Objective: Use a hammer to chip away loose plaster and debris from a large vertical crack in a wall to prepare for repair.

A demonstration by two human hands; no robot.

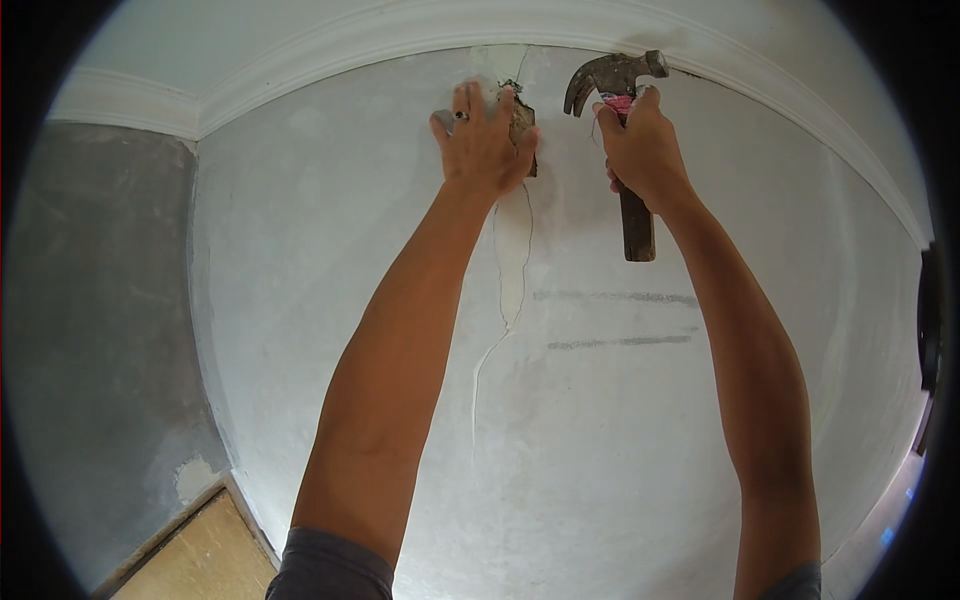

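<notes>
No packages, labels, signs or screens in view — nothing of that kind on the surfaces the head camera takes in.

Home room under repair, cracked white plaster wall (600, 420), moulded ceiling cornice (330, 50), bare grey side wall (90, 300)

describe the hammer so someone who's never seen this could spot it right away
Start at the white cornice along the top of the pale wall. Just under it, right of the crack, the right hand grips a hammer. It is the only tool with a dark curved claw head and a brown wooden handle hanging below the fist.
</notes>
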